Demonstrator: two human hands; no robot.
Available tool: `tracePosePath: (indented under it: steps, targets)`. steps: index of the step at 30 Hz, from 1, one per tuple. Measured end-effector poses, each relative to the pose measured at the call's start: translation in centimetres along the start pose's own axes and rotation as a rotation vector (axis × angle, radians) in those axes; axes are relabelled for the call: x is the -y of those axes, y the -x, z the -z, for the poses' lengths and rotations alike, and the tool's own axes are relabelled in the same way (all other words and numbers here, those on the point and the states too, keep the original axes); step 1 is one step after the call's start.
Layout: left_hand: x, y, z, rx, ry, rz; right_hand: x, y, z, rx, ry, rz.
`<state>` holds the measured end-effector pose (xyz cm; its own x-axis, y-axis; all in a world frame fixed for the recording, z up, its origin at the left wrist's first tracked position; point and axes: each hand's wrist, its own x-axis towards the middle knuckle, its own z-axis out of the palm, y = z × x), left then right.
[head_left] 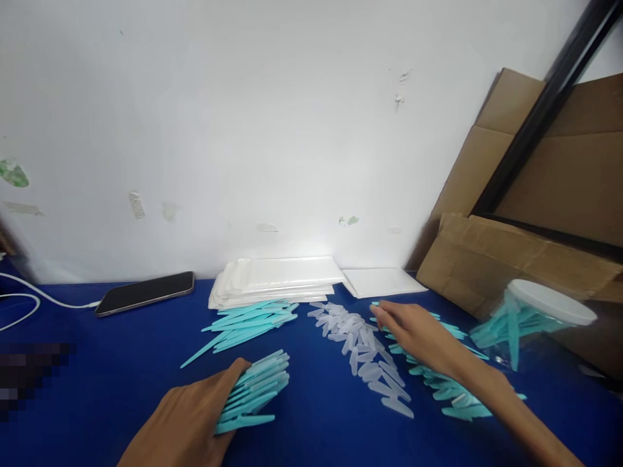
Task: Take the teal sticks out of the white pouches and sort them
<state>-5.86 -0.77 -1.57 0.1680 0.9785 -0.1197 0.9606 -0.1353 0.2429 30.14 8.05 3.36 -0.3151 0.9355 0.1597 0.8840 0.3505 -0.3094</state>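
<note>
My left hand is wrapped round a thick bundle of teal eyebrow razors, slim plastic sticks whose ends fan out to the right. Just beyond it lies a loose pile of more teal razors. My right hand is closed in a pinch, with a bit of teal showing at the fingertips, seemingly the end of one razor. Under and beside my right forearm spreads another teal pile, partly hidden. Between my hands runs a strip of translucent white blade covers.
White padded envelopes are stacked against the wall, with a flat white one beside them. A charging phone lies left. At right, a clear jar with a white lid holds teal razors, near cardboard. The tabletop is blue.
</note>
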Motion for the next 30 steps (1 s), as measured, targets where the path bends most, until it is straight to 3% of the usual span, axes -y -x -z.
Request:
tracePosePath:
  steps: [8, 13, 17, 21, 23, 27, 30]
  targets:
    - [0.7, -0.5, -0.9, 0.008, 0.016, 0.035, 6.7, -1.4, -3.0, 0.016, 0.255, 0.300]
    - [0.0, -0.2, 0.1, -0.067, 0.195, 0.023, 7.3, -1.3, -4.3, -0.013, 0.369, 0.405]
    - [-1.4, -0.3, 2.5, -0.136, 0.605, -0.010, 6.4, -1.3, -4.5, -0.035, 0.319, 0.422]
    - [-1.9, -0.1, 4.1, 0.312, 1.115, 0.231, 6.9, -0.9, -3.8, -0.079, 0.157, 0.363]
    - [-1.6, 0.1, 4.1, 0.471, 1.313, 0.260, 8.1, -0.7, -3.3, -0.096, -0.021, 0.320]
    - [-0.9, 0.4, 3.6, 0.624, 1.478, 0.210, 11.3, -0.4, -2.9, 0.028, -0.393, 0.224]
    - [-1.0, 0.4, 3.4, 0.633, 1.412, 0.219, 12.8, -0.4, -3.8, 0.164, -0.535, 0.193]
